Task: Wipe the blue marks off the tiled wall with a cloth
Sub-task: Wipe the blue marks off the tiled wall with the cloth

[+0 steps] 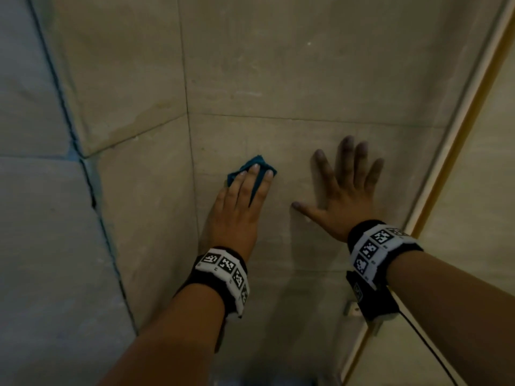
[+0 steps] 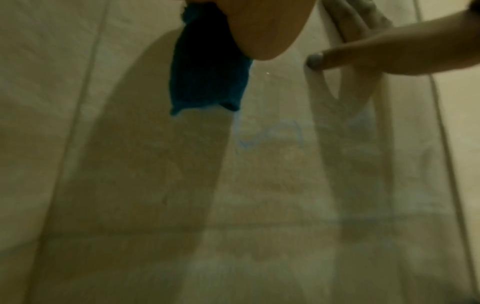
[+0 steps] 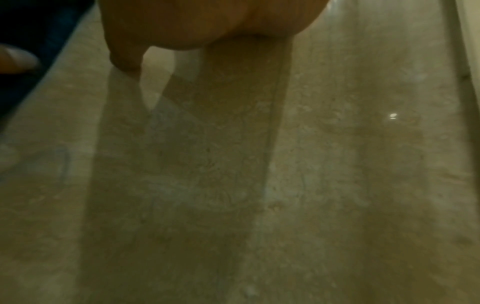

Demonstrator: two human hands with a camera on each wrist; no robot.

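On the beige tiled wall (image 1: 278, 79), close to the inner corner where it meets a second tiled face, the left hand (image 1: 239, 207) lies flat with straight fingers, pressing a small blue cloth (image 1: 260, 165) against the tile; the cloth shows past the fingertips and between the fingers, crumpled into a rough wad. Just beside it, not touching, the right hand (image 1: 345, 196) is spread wide, palm on the same tile, fingers straight and fanned, the thumb pointing toward the left hand. In the left wrist view the cloth (image 2: 207, 72) hangs under the palm, and a faint blue mark (image 2: 270, 134), a thin looping line, sits on the tile just beyond the cloth's edge, between the two hands; its full shape is too blurred to tell. Both wrists wear black bands with white, coded square markers (image 1: 231, 271). A pale frame strip (image 1: 457, 129) with a yellowish edge runs down the wall's right side, near the right wrist. Grout lines cross the tile above both hands
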